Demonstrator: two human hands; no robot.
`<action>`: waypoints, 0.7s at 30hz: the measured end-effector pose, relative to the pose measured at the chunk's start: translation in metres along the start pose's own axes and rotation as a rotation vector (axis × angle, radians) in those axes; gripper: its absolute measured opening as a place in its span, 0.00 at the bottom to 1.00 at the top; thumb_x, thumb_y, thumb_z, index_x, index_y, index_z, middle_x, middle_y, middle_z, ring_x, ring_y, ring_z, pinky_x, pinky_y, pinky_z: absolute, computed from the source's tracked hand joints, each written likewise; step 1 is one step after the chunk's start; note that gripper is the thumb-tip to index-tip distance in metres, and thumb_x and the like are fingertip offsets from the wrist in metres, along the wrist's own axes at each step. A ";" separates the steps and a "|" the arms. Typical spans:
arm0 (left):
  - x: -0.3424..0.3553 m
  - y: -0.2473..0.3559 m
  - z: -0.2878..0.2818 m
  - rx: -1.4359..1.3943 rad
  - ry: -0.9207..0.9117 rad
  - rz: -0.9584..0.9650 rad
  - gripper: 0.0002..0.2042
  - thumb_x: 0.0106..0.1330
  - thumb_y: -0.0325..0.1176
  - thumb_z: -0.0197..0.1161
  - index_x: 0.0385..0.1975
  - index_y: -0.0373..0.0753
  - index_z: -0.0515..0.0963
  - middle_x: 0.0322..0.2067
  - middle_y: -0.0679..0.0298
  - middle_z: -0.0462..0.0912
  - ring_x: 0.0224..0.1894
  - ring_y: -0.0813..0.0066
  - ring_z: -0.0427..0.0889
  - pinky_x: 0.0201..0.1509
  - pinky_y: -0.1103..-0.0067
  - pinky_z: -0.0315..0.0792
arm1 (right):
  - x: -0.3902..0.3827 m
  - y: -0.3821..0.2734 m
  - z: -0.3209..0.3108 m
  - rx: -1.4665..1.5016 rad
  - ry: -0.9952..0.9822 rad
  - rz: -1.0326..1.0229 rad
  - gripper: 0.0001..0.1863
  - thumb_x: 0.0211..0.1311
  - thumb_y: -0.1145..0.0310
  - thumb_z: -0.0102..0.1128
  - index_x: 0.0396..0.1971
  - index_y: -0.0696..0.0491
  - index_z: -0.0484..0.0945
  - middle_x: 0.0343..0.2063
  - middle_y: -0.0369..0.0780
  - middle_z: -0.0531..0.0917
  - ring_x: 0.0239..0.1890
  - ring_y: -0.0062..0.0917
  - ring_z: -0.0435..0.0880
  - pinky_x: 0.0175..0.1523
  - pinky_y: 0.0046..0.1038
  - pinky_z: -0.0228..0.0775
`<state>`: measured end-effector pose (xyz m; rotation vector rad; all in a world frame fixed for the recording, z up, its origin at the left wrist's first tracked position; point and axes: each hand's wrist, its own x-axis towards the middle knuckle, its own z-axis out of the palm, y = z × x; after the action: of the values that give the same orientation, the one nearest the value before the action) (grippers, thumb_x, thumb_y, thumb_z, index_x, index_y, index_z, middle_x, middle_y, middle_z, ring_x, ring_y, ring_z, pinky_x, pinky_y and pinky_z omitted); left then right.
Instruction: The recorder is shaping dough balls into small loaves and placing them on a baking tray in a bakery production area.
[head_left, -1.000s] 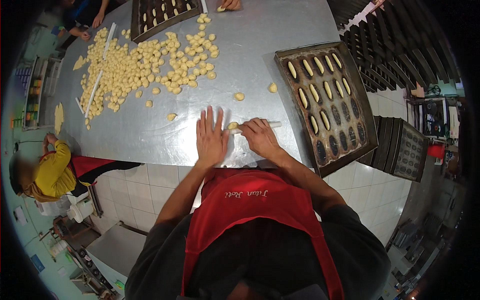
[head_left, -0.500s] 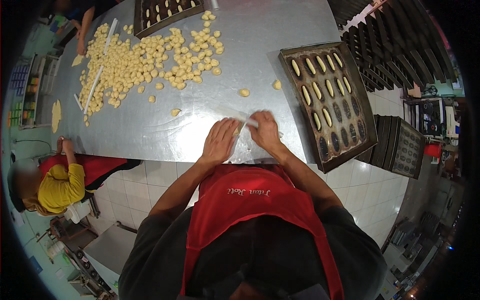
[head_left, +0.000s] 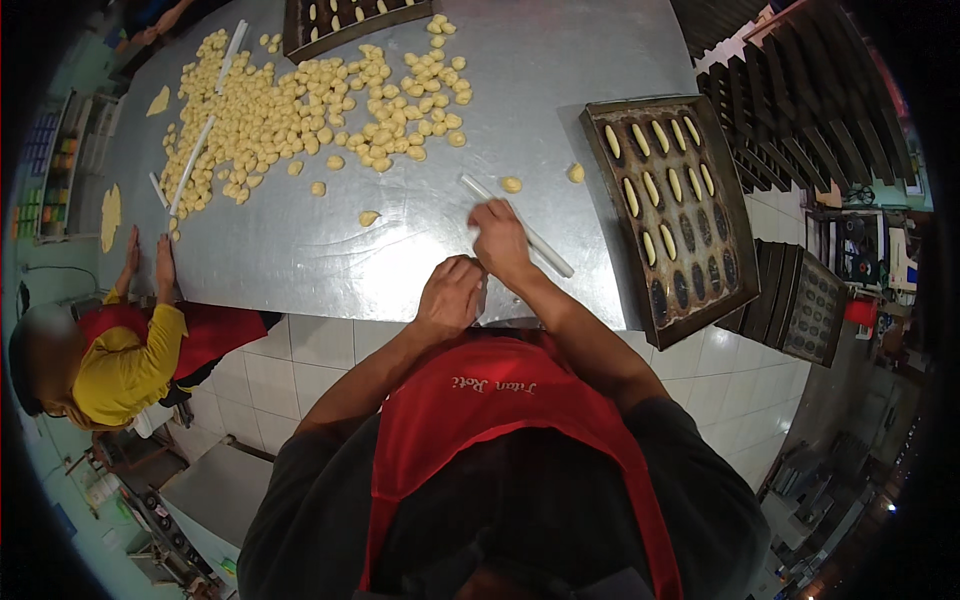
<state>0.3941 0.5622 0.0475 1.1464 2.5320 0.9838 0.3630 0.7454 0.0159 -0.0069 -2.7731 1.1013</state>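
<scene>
A person in a red apron (head_left: 480,400) stands at a steel table (head_left: 310,265), seen from above, both bare hands close together near the edge. The left hand (head_left: 453,293) lies against the table with its fingers curled under; whether they close on anything cannot be told. The right hand (head_left: 499,238) is just above and beside it, bent fingers at a white rolling pin (head_left: 540,247) that slants across the metal; whether they grip the pin or only touch it is unclear. The piece of dough being worked is out of sight, probably under the left hand.

The step in hand looks like the change from flattening to shaping by hand. The next move seems to call for the right hand to come free of the pin and join the left, with light, even pressure.

Loose dough balls (head_left: 511,185) sit beyond the pin, and a large heap of dough (head_left: 320,105) spreads farther left. To the right, a dark tray (head_left: 630,238) holds slim dough sticks (head_left: 650,187) in its upper hollows; the lower ones are bare.

Compared with half a second ago, the pin has left the gap between the hands and lies farther out, and the scrap of dough showing beside the left hand has vanished. At far left, a seated co-worker's hands (head_left: 165,268), then close together, now reach out flat and apart.
</scene>
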 end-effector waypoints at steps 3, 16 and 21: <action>-0.010 -0.020 -0.022 -0.112 0.188 -0.031 0.09 0.68 0.26 0.64 0.46 0.35 0.83 0.46 0.50 0.84 0.53 0.47 0.82 0.61 0.59 0.75 | -0.010 -0.016 0.006 -0.129 -0.035 -0.129 0.29 0.65 0.61 0.69 0.63 0.58 0.78 0.64 0.53 0.78 0.69 0.56 0.73 0.74 0.56 0.64; 0.162 -0.054 -0.039 -0.014 0.276 0.023 0.14 0.70 0.34 0.70 0.51 0.35 0.86 0.50 0.50 0.87 0.55 0.46 0.81 0.63 0.59 0.75 | -0.004 -0.027 0.008 -0.329 -0.172 -0.105 0.32 0.64 0.55 0.72 0.62 0.57 0.77 0.59 0.50 0.78 0.64 0.47 0.73 0.72 0.48 0.65; 0.201 -0.042 -0.008 0.293 0.029 0.072 0.14 0.66 0.40 0.76 0.44 0.38 0.88 0.45 0.51 0.87 0.51 0.50 0.82 0.60 0.61 0.76 | -0.051 -0.018 -0.051 -0.004 -0.145 -0.169 0.27 0.56 0.63 0.80 0.56 0.55 0.84 0.54 0.47 0.82 0.60 0.45 0.78 0.65 0.44 0.73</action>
<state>0.2288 0.6838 0.0452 1.3153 2.7421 0.6621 0.4224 0.7637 0.0579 0.3127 -2.8378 1.0934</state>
